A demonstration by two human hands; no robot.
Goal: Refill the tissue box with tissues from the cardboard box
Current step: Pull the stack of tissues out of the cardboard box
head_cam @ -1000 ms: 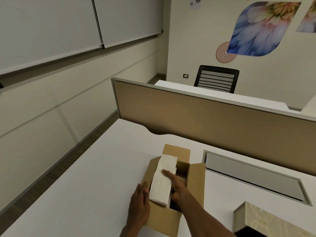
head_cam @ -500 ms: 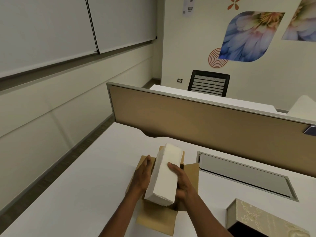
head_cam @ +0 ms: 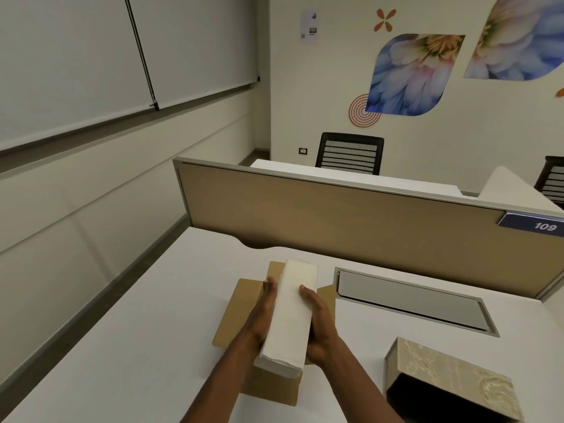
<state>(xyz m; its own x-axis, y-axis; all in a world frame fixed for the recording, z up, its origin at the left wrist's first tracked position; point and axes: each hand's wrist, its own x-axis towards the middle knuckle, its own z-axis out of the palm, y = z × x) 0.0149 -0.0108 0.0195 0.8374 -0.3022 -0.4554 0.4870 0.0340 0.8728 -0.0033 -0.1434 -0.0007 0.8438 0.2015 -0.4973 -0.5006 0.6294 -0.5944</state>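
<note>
A white stack of tissues (head_cam: 290, 319) is held in the air between both hands, above the open brown cardboard box (head_cam: 236, 312) on the white desk. My left hand (head_cam: 261, 315) presses its left side and my right hand (head_cam: 319, 325) presses its right side. The box's inside is hidden behind the stack. The beige patterned tissue box (head_cam: 448, 370) lies at the lower right with its dark open side facing me.
A grey cable tray flap (head_cam: 409, 300) is set in the white desk (head_cam: 137, 331) to the right of the cardboard box. A tan divider panel (head_cam: 335, 221) closes the far edge. Black chairs stand behind it.
The tissue stack has come up out of the cardboard box, and my left hand moved from the box's side onto the stack. The view shifted left so the tissue box shows more.
</note>
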